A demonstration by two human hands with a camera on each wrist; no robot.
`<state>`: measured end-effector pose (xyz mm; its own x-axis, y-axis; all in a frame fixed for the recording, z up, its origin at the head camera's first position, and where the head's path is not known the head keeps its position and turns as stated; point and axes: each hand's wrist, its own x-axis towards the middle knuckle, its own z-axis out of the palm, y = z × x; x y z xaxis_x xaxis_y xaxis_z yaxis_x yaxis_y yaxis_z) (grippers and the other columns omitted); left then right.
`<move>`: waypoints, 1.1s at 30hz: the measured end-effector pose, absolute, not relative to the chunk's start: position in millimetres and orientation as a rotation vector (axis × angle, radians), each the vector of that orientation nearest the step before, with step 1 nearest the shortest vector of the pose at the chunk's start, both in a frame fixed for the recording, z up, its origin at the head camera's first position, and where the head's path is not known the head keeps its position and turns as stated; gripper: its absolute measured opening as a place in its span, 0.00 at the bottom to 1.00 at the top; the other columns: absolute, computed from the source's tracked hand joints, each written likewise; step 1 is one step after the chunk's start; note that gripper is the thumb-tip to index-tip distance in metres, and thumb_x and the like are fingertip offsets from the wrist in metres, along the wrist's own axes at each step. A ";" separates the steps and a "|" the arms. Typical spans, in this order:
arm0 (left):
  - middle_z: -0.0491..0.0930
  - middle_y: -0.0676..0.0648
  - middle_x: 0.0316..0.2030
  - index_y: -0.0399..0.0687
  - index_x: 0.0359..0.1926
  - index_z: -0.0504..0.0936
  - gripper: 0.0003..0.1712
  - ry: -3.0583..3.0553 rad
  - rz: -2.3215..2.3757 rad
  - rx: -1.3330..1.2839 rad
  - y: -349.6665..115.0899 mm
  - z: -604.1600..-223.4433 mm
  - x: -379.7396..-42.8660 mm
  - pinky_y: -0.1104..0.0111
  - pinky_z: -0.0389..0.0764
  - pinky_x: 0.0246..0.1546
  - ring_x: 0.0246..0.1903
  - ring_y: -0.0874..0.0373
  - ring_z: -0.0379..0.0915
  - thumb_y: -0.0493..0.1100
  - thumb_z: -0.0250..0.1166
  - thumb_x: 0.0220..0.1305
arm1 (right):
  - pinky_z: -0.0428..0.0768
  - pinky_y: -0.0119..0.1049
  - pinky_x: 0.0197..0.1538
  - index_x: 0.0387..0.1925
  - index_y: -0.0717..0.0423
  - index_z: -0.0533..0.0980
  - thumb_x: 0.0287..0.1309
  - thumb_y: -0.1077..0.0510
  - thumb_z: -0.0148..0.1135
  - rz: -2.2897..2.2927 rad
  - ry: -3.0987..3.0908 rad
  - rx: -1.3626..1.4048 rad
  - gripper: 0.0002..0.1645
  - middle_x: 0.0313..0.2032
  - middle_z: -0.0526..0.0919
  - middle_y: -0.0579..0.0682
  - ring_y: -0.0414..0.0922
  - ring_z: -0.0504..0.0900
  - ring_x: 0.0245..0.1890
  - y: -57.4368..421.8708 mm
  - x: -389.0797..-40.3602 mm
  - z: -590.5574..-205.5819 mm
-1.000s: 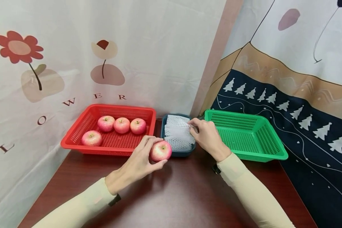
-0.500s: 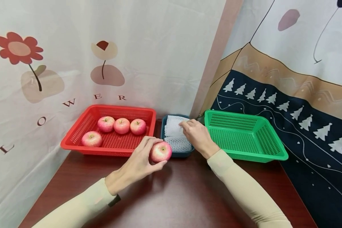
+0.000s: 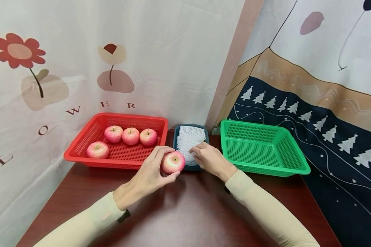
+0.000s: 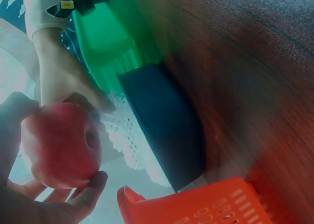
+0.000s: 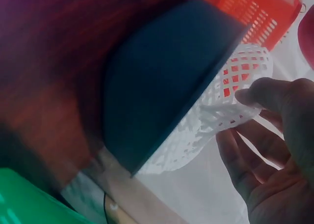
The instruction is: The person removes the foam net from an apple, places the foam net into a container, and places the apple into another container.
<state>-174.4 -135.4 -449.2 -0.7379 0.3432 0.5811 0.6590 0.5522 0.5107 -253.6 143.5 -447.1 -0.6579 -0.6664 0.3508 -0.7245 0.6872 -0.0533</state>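
Observation:
Near the front left of a small dark blue tray, my left hand holds a pink-red apple, thumb below and fingers curled over its far side. White foam net sleeves fill the tray. At the tray's near end my right hand pinches a foam net sleeve. In the right wrist view the thumb and fingertips close on the net's edge, and its mesh bulges above the tray rim. The left wrist view shows the apple in front of the right hand.
To the left stands a red basket with several apples in it. A green basket stands to the right of the tray. All rest on a dark brown table, with a printed curtain behind.
My right hand has moved from the tray's right edge leftward over the foam nets, then toward the near end. The left hand with the apple has stayed in place.

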 end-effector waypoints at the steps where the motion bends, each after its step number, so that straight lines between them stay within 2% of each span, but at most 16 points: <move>1: 0.83 0.46 0.65 0.44 0.72 0.80 0.42 -2.372 -1.026 -0.815 -135.5 -449.6 -174.7 0.54 0.92 0.64 0.63 0.54 0.85 0.48 0.90 0.61 | 0.96 0.43 0.55 0.57 0.52 0.92 0.72 0.62 0.81 0.274 -2.609 1.105 0.14 0.52 0.96 0.52 0.49 0.91 0.55 142.8 -253.1 -448.7; 8: 0.84 0.46 0.65 0.44 0.72 0.80 0.41 -2.374 -1.013 -0.835 -135.5 -451.3 -176.3 0.55 0.93 0.62 0.62 0.54 0.84 0.47 0.88 0.63 | 0.95 0.44 0.56 0.58 0.52 0.92 0.78 0.54 0.77 0.322 -2.688 1.112 0.13 0.53 0.96 0.52 0.49 0.92 0.56 140.1 -250.7 -458.5; 14: 0.83 0.47 0.65 0.47 0.72 0.82 0.39 -2.395 -1.034 -0.834 -135.2 -450.6 -177.0 0.57 0.95 0.59 0.61 0.55 0.86 0.47 0.88 0.64 | 0.95 0.46 0.59 0.61 0.51 0.91 0.84 0.44 0.71 0.355 -2.773 1.087 0.19 0.57 0.95 0.51 0.49 0.92 0.59 137.6 -249.6 -465.6; 22: 0.82 0.46 0.65 0.50 0.72 0.84 0.38 -2.396 -1.042 -0.843 -132.9 -450.7 -179.3 0.58 0.95 0.57 0.59 0.55 0.86 0.47 0.87 0.65 | 0.94 0.49 0.63 0.61 0.50 0.91 0.88 0.42 0.65 0.328 -2.857 1.052 0.21 0.58 0.94 0.50 0.50 0.90 0.62 137.3 -250.0 -471.5; 25: 0.83 0.46 0.65 0.50 0.72 0.84 0.37 -2.389 -1.040 -0.845 -132.2 -451.7 -179.9 0.57 0.94 0.58 0.59 0.55 0.87 0.47 0.87 0.64 | 0.94 0.50 0.62 0.58 0.50 0.92 0.90 0.43 0.60 0.322 -2.860 1.080 0.21 0.56 0.94 0.49 0.51 0.90 0.62 136.6 -250.9 -472.5; 33: 0.83 0.47 0.64 0.50 0.70 0.85 0.35 -2.361 -1.049 -0.867 -130.6 -452.5 -181.6 0.56 0.93 0.59 0.60 0.55 0.87 0.46 0.87 0.64 | 0.93 0.51 0.55 0.39 0.46 0.88 0.93 0.45 0.52 0.331 -2.863 1.104 0.25 0.44 0.91 0.47 0.52 0.90 0.56 134.5 -253.7 -476.4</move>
